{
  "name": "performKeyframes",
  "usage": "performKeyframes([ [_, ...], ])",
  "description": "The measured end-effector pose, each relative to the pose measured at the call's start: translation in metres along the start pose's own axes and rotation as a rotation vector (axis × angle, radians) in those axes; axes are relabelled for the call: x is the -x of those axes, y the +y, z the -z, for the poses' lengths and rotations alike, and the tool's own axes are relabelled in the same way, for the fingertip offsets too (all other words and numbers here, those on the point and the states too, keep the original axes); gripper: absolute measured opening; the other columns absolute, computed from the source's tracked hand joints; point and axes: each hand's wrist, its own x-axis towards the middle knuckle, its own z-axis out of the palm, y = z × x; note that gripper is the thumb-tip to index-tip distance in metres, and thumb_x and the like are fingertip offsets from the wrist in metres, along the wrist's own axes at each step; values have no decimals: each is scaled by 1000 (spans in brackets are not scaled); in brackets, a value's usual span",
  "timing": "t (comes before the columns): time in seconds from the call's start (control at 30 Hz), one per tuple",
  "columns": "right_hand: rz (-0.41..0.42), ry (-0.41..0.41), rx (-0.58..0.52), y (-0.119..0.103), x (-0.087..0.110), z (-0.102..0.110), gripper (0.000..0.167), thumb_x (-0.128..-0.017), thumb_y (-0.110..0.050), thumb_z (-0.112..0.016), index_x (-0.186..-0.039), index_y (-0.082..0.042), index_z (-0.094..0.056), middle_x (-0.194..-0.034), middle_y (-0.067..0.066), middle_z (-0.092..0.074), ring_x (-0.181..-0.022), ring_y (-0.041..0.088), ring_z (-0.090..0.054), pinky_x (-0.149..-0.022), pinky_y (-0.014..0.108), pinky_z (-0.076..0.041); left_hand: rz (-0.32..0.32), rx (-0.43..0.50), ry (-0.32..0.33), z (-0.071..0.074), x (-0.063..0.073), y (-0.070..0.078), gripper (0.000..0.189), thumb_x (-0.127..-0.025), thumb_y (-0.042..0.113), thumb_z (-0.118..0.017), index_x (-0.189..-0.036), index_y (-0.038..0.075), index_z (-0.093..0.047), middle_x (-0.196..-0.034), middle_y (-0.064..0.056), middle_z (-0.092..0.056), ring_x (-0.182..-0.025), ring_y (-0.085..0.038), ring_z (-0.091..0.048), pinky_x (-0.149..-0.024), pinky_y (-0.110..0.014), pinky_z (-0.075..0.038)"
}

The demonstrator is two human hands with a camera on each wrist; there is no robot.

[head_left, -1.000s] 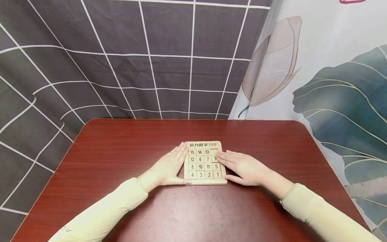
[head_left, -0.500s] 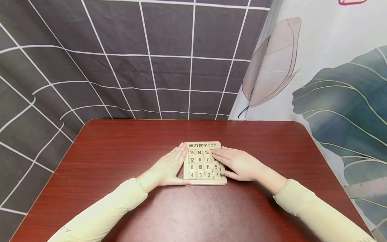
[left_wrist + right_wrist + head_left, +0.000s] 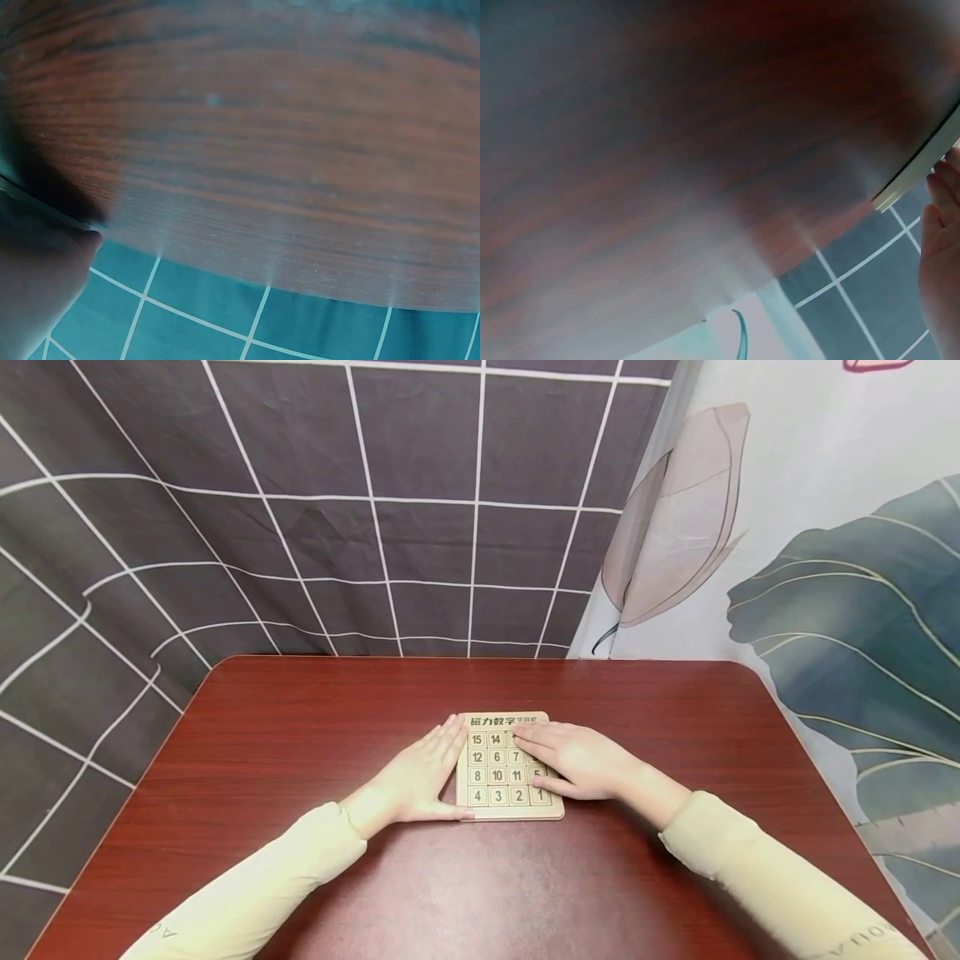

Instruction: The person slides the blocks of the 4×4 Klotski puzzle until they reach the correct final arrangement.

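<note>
A wooden number sliding puzzle (image 3: 504, 814) lies flat on the table, with Chinese lettering along its top and rows of numbered square tiles. My left hand (image 3: 411, 774) rests along its left side, fingers straight against the edge and thumb at the lower left corner. From the right, my right hand (image 3: 585, 760) reaches over the board with straight fingers. Its fingertips lie on the top row at the 13 tile, hiding most of that number and the top right corner slot. The right thumb touches the area between the 5 and 1 tiles. In the right wrist view, the puzzle's edge (image 3: 916, 176) shows beside the fingers.
The dark red wooden table (image 3: 337, 702) extends around the board on all sides. Behind it hangs a dark curtain (image 3: 420, 539) with a white grid, and at the right a pale curtain (image 3: 675, 552) with leaf prints.
My right hand has slid left across the board, from the 9 tile at the right column up to the 13 tile. The left hand has stayed in place.
</note>
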Motion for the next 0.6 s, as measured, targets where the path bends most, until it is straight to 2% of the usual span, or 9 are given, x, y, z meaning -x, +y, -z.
performKeyframes([
  [0.2,-19,11,14,4,13,4,64,-100,-38,-70,-150,0,-58,-159,13,-57,-147,34,-55,-122,50,-47,-1,-1,-1,1,0,0,122,-91,76,-62,-164,-12,-20,-174,-29,-17,-165,-41,-18,-136,-47,-24],
  [0.33,-19,28,29,7,20,3,64,-100,-38,-71,-149,0,-59,-157,14,-58,-146,32,-56,-122,51,-47,-2,-3,5,1,0,0,122,-90,76,-63,-164,-12,-20,-174,-29,-17,-165,-41,-18,-135,-47,-24],
  [0.6,-4,56,29,6,15,-1,64,-99,-39,-72,-150,-1,-59,-157,13,-58,-146,33,-56,-122,50,-47,-4,6,-1,3,0,1,122,-91,75,-63,-164,-12,-20,-174,-30,-18,-165,-41,-19,-135,-47,-24],
])
